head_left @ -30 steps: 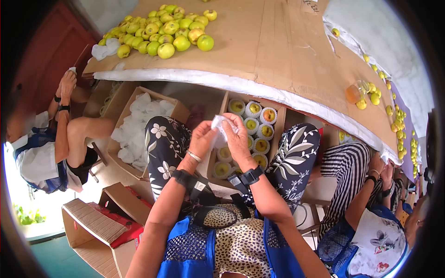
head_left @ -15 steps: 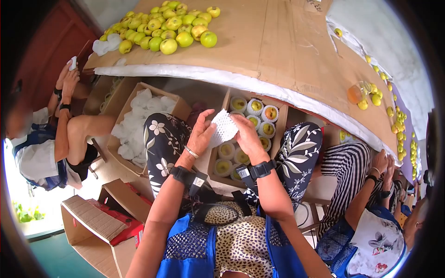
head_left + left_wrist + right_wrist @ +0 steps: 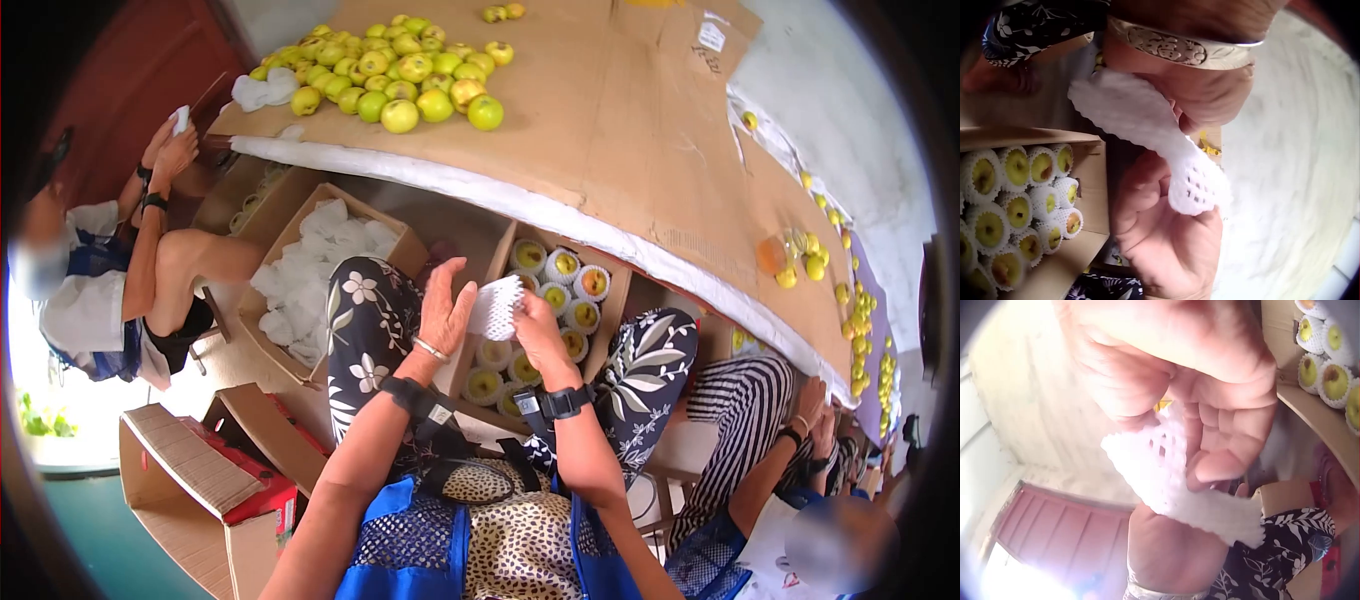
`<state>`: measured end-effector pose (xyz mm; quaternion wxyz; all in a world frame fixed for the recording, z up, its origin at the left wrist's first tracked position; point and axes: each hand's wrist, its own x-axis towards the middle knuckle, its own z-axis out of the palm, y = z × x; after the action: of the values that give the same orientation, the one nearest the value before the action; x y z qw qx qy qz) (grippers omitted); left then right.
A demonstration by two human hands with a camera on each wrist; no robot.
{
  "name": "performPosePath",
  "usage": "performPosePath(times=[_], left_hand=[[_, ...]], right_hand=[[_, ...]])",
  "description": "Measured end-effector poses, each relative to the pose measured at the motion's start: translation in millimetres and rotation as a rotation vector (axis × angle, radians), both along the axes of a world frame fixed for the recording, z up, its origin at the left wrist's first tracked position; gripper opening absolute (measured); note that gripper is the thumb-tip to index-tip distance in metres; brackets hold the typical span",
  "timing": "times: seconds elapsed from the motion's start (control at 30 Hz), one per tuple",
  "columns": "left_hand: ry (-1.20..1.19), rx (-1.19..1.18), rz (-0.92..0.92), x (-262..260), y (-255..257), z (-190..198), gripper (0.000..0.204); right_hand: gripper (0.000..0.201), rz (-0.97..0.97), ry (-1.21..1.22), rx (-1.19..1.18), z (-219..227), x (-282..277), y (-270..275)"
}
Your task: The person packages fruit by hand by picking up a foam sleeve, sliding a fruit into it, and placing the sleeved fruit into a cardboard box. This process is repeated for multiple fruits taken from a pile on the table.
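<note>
Right grip pinches the foam sleeve, over the fruit box. Left grip open, fingers straighter than before, thumb by the sleeve; contact unclear. Foam box left. Worktop edge overhangs both boxes; loose fruit piled on it.

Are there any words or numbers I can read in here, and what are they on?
None is clear enough to read.
White label and dark writing on the cardboard tabletop: too small.
White tag by the left wrist: too small.
Red-and-brown box: its print is blurred.
Bracelet: an engraved mark, maybe a character, but I can't tell which.
</note>
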<state>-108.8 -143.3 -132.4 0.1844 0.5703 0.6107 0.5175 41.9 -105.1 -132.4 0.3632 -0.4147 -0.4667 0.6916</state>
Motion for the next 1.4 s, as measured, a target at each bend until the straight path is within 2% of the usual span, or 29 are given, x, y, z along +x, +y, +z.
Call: performPosePath(times=[0.07, 0.1, 0.13, 0.2, 0.23, 0.33, 0.37, 0.47, 0.5, 0.53, 0.6, 0.67, 0.8, 0.9, 1.0, 1.17, 1.3, 1.4], left_hand=[[0.071, -0.071, 0.103, 0, -5, 26, 0.042], [-0.157, -0.279, -0.005, 1, -9, 44, 0.049], [-0.294, -0.270, -0.049, 7, -10, 40, 0.051], [-0.190, -0.204, -0.021, 11, -10, 27, 0.052], [-0.274, -0.246, 0.020, 13, -11, 34, 0.039], [-0.647, -0.158, 0.026, -5, 0, 14, 0.022], [-0.630, -0.183, 0.015, -12, -1, 8, 0.013], [-0.779, -0.052, 0.119, -22, 0, 8, 0.012], [-1.006, -0.047, 0.175, -27, 1, 8, 0.012], [-1.209, -0.021, 0.173, -33, 1, 6, 0.013], [-1.320, -0.084, 0.232, -40, 0, 7, 0.014], [-1.449, -0.036, 0.200, -40, -1, 5, 0.015], [-1.479, -0.043, 0.154, -35, -2, 11, 0.014], [-1.476, -0.071, 0.147, -32, -1, 12, 0.013], [-1.496, -0.082, 0.120, -32, 3, 15, 0.013], [-1.430, -0.127, 0.071, -24, 6, 23, 0.010], [-1.420, -0.188, -0.009, -22, 10, 24, 0.007], [-1.387, -0.198, -0.018, -22, 11, 25, 0.006]], right_hand=[[0.017, -0.046, -0.438, 0.358, 13, 3, -1], [0.017, -0.073, -0.653, 0.543, 22, 2, 0], [0.018, -0.054, -0.658, 0.551, 29, -3, -2], [0.020, -0.021, -0.674, 0.562, 38, -16, -5], [0.021, -0.025, -0.717, 0.611, 34, -23, -4], [0.023, 0.013, -0.558, 0.487, 41, -33, 1], [0.026, 0.041, -0.527, 0.494, 41, -35, 5], [0.027, 0.312, -0.254, 0.389, 49, -47, 21], [0.029, 0.417, -0.087, 0.148, 55, -53, 28], [0.030, 0.373, -0.153, 0.249, 62, -60, 38], [0.031, 0.294, -0.290, 0.455, 78, -74, 65], [0.034, 0.195, -0.546, 0.879, 109, -93, 85], [0.046, -0.026, -0.665, 1.202, 100, -144, 152], [0.059, -0.016, -0.966, 1.188, 103, -180, 180], [0.067, -0.008, -1.018, 1.172, 102, -209, 197], [0.062, 0.108, -1.123, 1.118, 98, -237, 214], [0.053, 0.082, -1.084, 1.130, 92, -244, 219], [0.054, 0.066, -1.077, 1.134, 92, -246, 217]])
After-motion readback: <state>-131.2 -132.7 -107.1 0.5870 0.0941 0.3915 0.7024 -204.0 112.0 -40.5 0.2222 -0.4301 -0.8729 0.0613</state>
